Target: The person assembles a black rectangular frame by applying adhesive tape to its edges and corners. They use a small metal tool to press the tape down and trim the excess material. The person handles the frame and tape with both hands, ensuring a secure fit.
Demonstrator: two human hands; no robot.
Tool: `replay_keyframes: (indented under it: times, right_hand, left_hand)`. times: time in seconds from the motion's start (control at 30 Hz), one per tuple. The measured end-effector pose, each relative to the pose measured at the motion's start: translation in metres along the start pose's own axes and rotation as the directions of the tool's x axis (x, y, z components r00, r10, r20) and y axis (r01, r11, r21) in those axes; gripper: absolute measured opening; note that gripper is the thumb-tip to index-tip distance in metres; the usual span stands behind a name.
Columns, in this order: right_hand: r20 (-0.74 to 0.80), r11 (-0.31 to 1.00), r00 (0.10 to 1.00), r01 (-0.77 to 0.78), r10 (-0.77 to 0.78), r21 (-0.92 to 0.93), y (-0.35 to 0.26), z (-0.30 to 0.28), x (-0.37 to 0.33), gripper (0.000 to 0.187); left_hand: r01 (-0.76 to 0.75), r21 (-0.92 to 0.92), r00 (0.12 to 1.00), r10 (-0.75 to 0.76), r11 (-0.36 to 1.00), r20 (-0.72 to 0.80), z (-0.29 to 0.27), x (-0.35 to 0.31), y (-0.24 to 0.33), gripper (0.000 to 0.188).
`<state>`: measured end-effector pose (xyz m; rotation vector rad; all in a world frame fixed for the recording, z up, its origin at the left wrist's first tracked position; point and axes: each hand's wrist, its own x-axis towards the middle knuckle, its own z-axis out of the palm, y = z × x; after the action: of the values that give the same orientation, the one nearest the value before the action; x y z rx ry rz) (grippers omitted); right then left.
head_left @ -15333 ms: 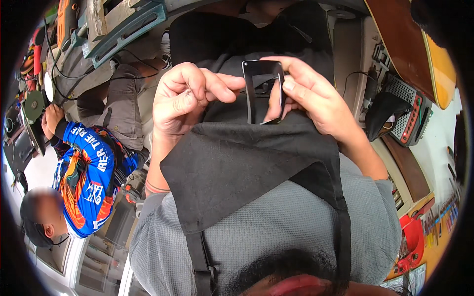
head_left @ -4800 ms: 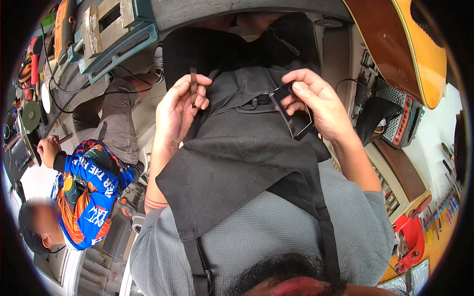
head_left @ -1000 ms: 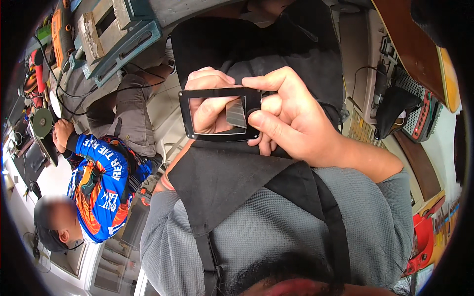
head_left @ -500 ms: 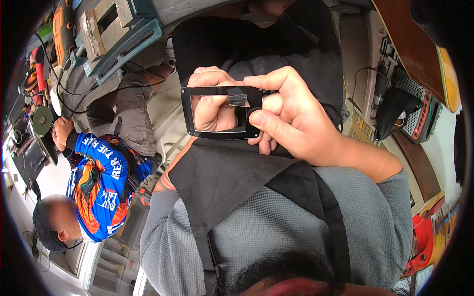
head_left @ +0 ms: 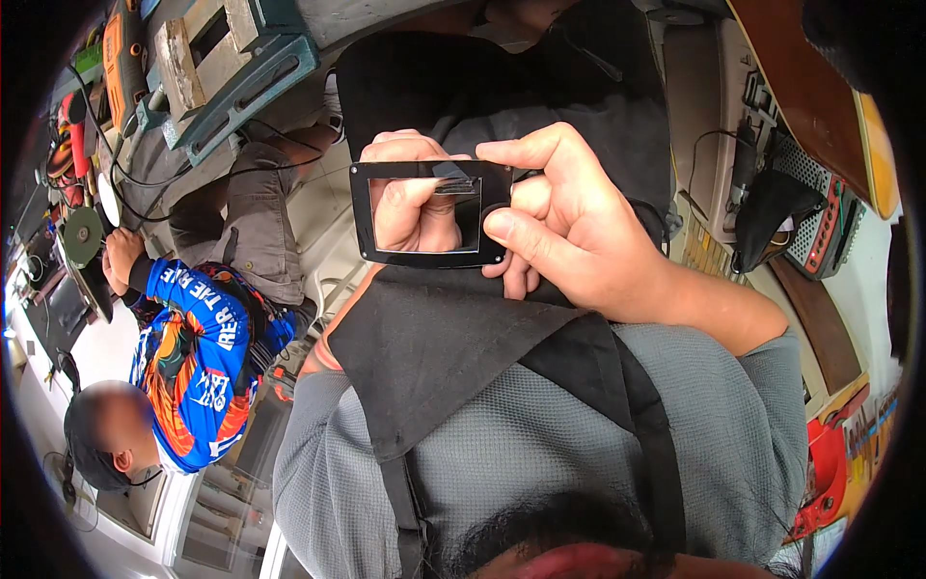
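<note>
The black rectangular frame (head_left: 362, 217) lies lengthwise across the view, in front of the lap part of the black apron (head_left: 502, 82), slightly higher in view than half a second ago. The right hand (head_left: 574, 217) grips its right end much as before: the thumb presses on the near face, the forefinger reaches along to the top edge, and the remaining fingers curl beneath and behind. The left hand (head_left: 415, 217) sits behind the frame, its thumb and palm visible through the opening and its knuckles rising above the top border. Its thumb pinches a thin dark grey strip (head_left: 457, 185) against fingers that are partly hidden. The strip has changed most: one second ago it showed its broad face down the right side of the opening, half a second ago it was a shorter patch near the upper right corner, and now it appears as a narrow sliver by the top inner edge. I cannot tell whether it touches that edge. At 4.8 seconds ago the hands were well apart, whereas now they are close together, one on each side of the frame. The co-worker in the blue jersey (head_left: 217, 333) sits at the left, little changed.
</note>
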<state>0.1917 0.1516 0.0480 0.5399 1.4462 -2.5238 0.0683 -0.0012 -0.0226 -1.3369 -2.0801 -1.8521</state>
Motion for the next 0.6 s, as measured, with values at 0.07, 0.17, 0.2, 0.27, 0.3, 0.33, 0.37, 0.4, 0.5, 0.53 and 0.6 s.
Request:
replay_keyframes:
  times: [0.07,0.17,0.2,0.27,0.3,0.33,0.37,0.4,0.5,0.53,0.6]
  right_hand:
    - [0.006,1.0,1.0,0.009,-0.009,-0.008,0.0002,-0.0005,0.0004,0.038]
    - [0.009,1.0,1.0,0.011,-0.011,-0.016,0.0004,-0.0003,0.0002,0.038]
    - [0.011,1.0,1.0,0.008,-0.008,-0.017,-0.0001,-0.0004,0.0003,0.037]
    - [0.013,1.0,1.0,0.009,-0.009,-0.009,-0.0004,0.0004,0.0011,0.037]
    - [0.014,1.0,1.0,0.01,-0.01,-0.006,-0.0004,0.0009,0.0014,0.036]
    - [0.012,1.0,1.0,0.008,-0.007,-0.006,-0.0009,0.0012,0.0015,0.036]
    - [0.009,1.0,1.0,0.004,-0.004,-0.005,-0.0018,0.0015,0.0013,0.036]
    - [0.006,1.0,1.0,0.001,-0.001,-0.005,-0.0022,0.0018,0.0012,0.036]
    - [0.014,1.0,1.0,0.028,-0.027,-0.011,0.0002,0.0015,0.0026,0.035]
    - [0.012,1.0,1.0,0.022,-0.022,-0.015,-0.0001,0.0015,0.0026,0.035]
    - [0.008,1.0,1.0,0.011,-0.011,-0.022,-0.0012,0.0016,0.003,0.035]
  left_hand:
    - [0.001,0.039,0.999,-0.003,0.999,0.036,-0.0026,0.004,0.0034,0.012]
    - [-0.008,0.026,0.998,0.006,1.0,0.063,-0.0036,0.0051,0.0035,0.013]
    - [-0.01,0.012,0.998,0.009,1.0,0.066,-0.0036,0.0053,0.0034,0.014]
    - [-0.014,0.033,0.998,0.012,0.999,0.059,-0.0024,0.0052,0.0041,0.016]
    - [-0.016,0.043,0.998,0.013,0.999,0.055,-0.0021,0.0051,0.0043,0.017]
    - [-0.017,0.044,0.997,0.014,0.999,0.072,-0.0035,0.0053,0.0043,0.018]
    - [-0.018,0.044,0.996,0.014,0.999,0.09,-0.0058,0.0058,0.0043,0.019]
    - [-0.019,0.044,0.994,0.014,0.999,0.108,-0.0072,0.0062,0.0045,0.02]
    - [-0.009,0.037,0.993,0.005,0.999,0.119,-0.007,0.0074,0.0067,0.021]
    - [-0.006,0.048,0.993,0.001,0.999,0.122,-0.007,0.0064,0.0064,0.021]
    - [-0.001,0.07,0.991,-0.008,0.998,0.13,-0.0078,0.0046,0.004,0.021]
